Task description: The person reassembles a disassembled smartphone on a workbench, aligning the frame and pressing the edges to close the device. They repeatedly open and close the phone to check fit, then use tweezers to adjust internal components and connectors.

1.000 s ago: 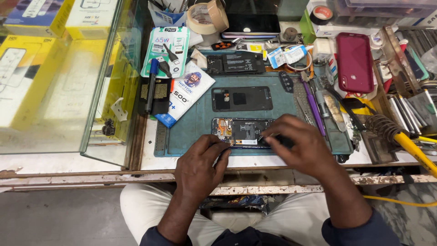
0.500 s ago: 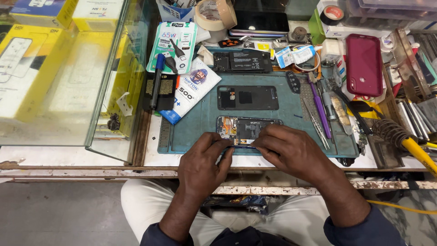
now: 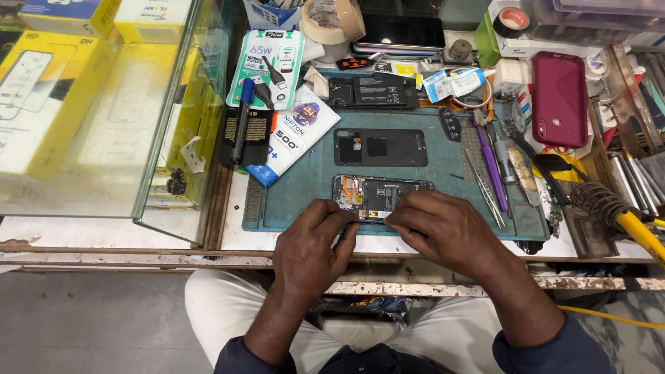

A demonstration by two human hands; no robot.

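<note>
An opened phone (image 3: 377, 196) with its circuit boards exposed lies on a teal work mat (image 3: 443, 163). My left hand (image 3: 309, 255) and my right hand (image 3: 447, 230) both rest at its near edge, fingertips pinching along the phone's lower side. The near half of the phone is hidden under my fingers. A black back cover (image 3: 379, 147) lies just beyond it on the mat. Another black phone part (image 3: 374, 91) sits at the mat's far edge.
Tweezers and a purple tool (image 3: 490, 163) lie right of the phone. A red phone case (image 3: 558, 98), tape roll (image 3: 332, 19), a yellow-handled brush (image 3: 613, 210) and packets (image 3: 271, 64) crowd the bench. A glass cabinet (image 3: 104, 111) stands to the left.
My right hand has slid left along the phone's near edge, closing up to my left hand. The camera has tilted slightly downward.
</note>
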